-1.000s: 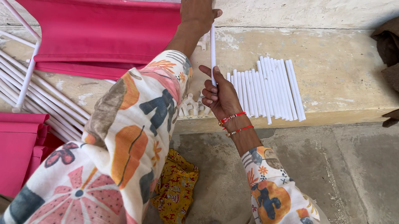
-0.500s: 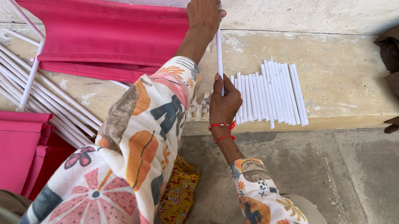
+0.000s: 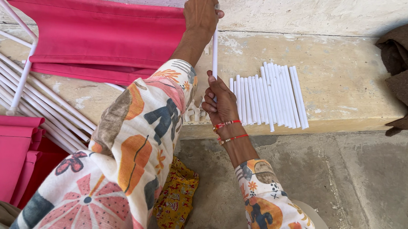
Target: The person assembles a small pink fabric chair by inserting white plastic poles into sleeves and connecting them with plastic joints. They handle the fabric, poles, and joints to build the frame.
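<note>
Fingers of your left hand point(image 3: 202, 11) and right hand point(image 3: 220, 102) are both clamped on one white tube point(image 3: 215, 49), held upright over the stone surface point(image 3: 347, 90), with a row of cut white tubes point(image 3: 268, 97) just right and pink fabric point(image 3: 100, 32) left.

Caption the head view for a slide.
Both hands, left hand above and right hand below, grip one white tube beside a pink fabric panel.
</note>
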